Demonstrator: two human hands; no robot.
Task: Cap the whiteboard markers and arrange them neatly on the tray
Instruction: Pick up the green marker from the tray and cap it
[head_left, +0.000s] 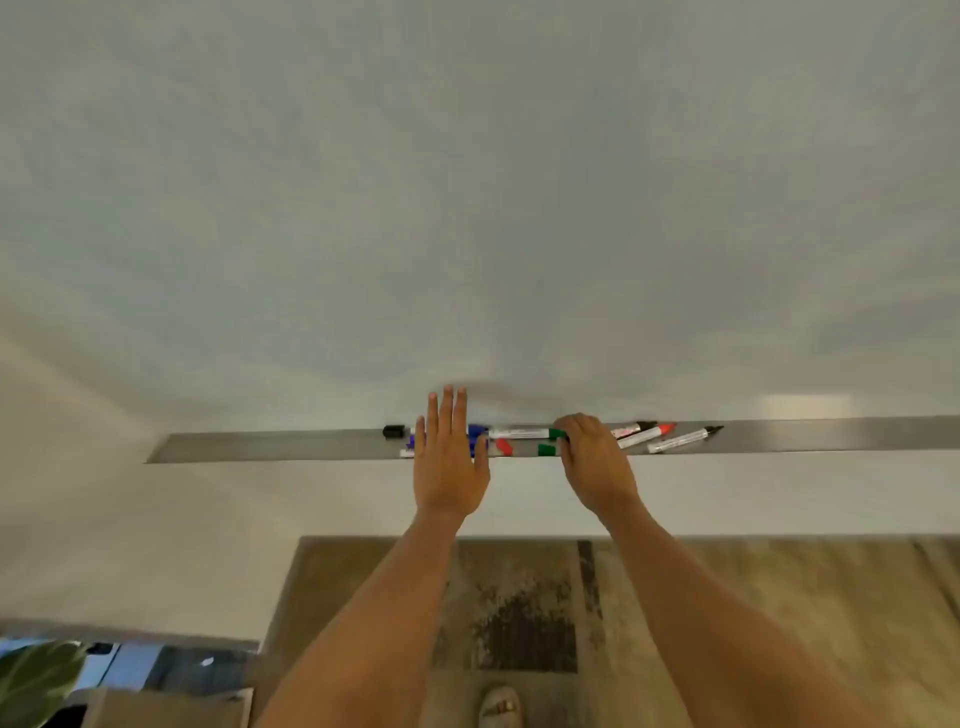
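A long grey metal tray runs under the whiteboard. My left hand hovers flat over its middle with fingers spread, covering blue markers. My right hand curls its fingers at the green end of a white green marker; I cannot tell whether it grips it. A loose green cap and a red cap lie on the tray between my hands. A black cap lies to the left. To the right lie a black marker, a red marker and another black marker.
The whiteboard fills the upper view. Below the tray is a white wall, then a patterned rug with a foot on it. A plant leaf shows at the lower left.
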